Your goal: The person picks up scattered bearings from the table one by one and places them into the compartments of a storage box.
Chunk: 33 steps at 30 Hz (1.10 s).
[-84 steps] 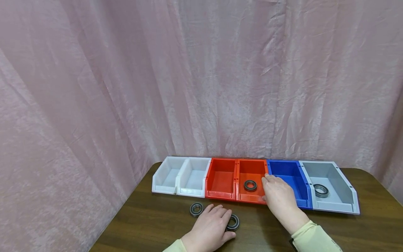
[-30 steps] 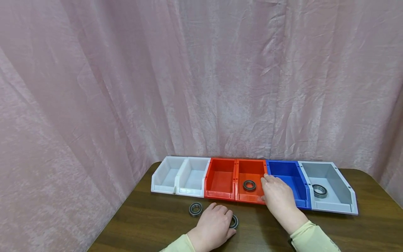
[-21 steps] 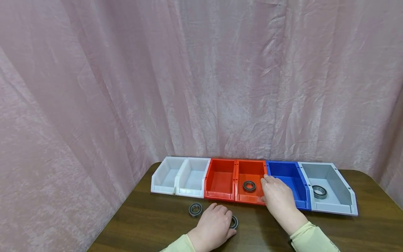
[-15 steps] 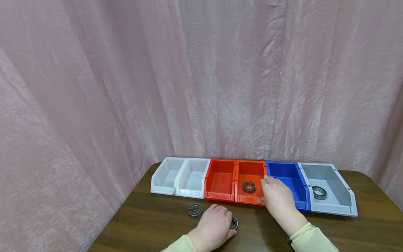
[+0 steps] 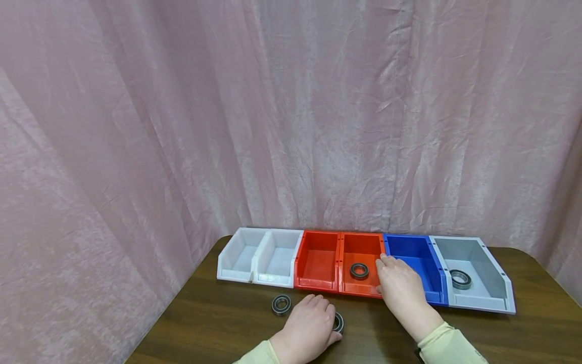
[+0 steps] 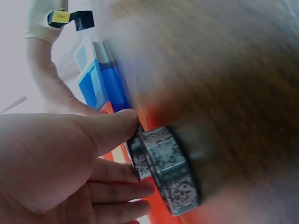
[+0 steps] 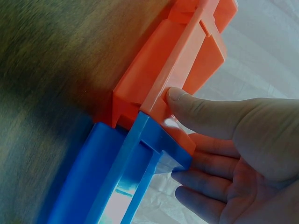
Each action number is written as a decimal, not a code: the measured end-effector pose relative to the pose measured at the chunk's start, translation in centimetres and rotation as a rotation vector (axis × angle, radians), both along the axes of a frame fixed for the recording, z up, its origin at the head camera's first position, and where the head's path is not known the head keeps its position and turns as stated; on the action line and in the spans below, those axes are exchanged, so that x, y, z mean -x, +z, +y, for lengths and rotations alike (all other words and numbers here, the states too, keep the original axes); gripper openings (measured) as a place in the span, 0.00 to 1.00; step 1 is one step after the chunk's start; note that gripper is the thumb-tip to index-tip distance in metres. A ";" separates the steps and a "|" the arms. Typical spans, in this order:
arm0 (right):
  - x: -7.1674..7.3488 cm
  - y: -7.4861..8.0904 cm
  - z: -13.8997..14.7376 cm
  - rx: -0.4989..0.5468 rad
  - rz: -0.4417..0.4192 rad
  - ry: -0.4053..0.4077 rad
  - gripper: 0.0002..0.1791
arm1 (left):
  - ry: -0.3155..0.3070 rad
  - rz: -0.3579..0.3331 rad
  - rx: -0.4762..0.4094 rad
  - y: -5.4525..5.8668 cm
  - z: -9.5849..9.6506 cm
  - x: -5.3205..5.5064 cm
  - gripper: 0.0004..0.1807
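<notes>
While the brown table (image 5: 204, 316) holds bearings (image 5: 276, 309), curtains (image 5: 291, 111) hang.

The bins (image 5: 320, 260) are coloured white, red, blue and grey, the bearings (image 5: 275, 305) black and silver, the table (image 5: 209, 318) grained brown, the curtain (image 5: 291, 111) mottled pink.

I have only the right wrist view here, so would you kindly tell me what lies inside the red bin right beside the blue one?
Observer: The head view shows one bearing in that red bin.
Operator: Thank you; and where is the left hand?
Observer: It is nearer the person than the bins, partly hiding a second bearing.
Operator: What stands on the other side of the blue bin?
Observer: A gray bin, with a third bearing in it.
</notes>
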State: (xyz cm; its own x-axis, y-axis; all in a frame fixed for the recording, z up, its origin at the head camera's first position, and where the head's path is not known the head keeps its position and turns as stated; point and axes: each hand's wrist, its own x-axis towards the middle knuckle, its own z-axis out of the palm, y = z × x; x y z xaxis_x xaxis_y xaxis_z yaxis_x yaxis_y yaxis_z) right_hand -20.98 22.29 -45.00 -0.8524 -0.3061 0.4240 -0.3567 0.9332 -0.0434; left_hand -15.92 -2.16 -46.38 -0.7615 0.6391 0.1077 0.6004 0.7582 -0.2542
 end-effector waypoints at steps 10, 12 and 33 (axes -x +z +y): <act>0.0 -0.1 0.0 -0.001 0.025 0.004 0.32 | -0.030 0.053 -0.023 1.0 -0.1 -0.4 0.26; 0.0 -0.2 0.0 -0.002 0.020 0.003 0.32 | -0.040 0.080 -0.037 1.2 -0.2 -0.4 0.26; 0.1 -0.1 0.0 -0.015 -0.020 -0.005 0.33 | -0.025 0.242 -0.084 4.5 -1.5 1.0 0.26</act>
State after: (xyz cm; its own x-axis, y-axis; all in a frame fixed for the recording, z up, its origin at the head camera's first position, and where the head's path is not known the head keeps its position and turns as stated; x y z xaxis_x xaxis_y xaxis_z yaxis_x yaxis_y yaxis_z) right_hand -21.09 22.30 -45.08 -0.8622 -0.3077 0.4024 -0.3509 0.9357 -0.0363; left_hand -16.88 -3.69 -41.91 -0.6915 0.6382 0.3383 0.5485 0.7687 -0.3290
